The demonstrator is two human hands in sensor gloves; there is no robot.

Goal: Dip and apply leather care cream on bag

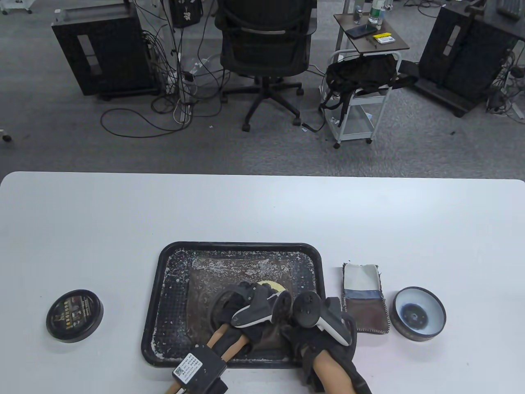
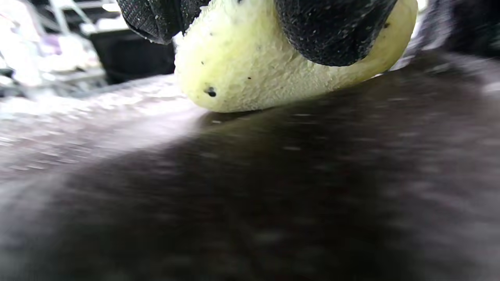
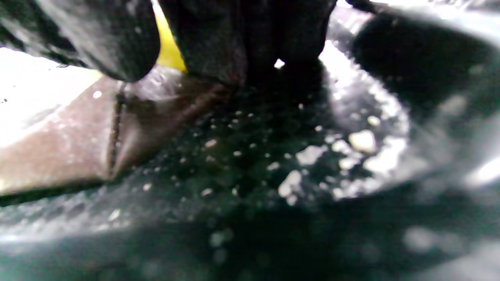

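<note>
A dark brown leather bag (image 1: 205, 287) lies flat in a black tray (image 1: 164, 287). My left hand (image 1: 246, 305) grips a pale yellow sponge (image 1: 270, 284) and presses it onto the bag. In the left wrist view the fingers (image 2: 336, 31) curl over the sponge (image 2: 254, 70), which sits on the leather (image 2: 273, 187). My right hand (image 1: 324, 328) rests at the bag's right edge, its fingers (image 3: 254, 39) reaching down beside the bag's corner (image 3: 50, 156); they hold nothing that I can see. The open cream tin (image 1: 419, 313) stands to the right of the tray.
The tin's black lid (image 1: 74, 315) lies on the white table, left of the tray. A folded cloth-and-leather swatch (image 1: 365, 297) lies between tray and tin. White flecks cover the tray floor (image 3: 312, 156). An office chair (image 1: 264, 49) and carts stand beyond the table.
</note>
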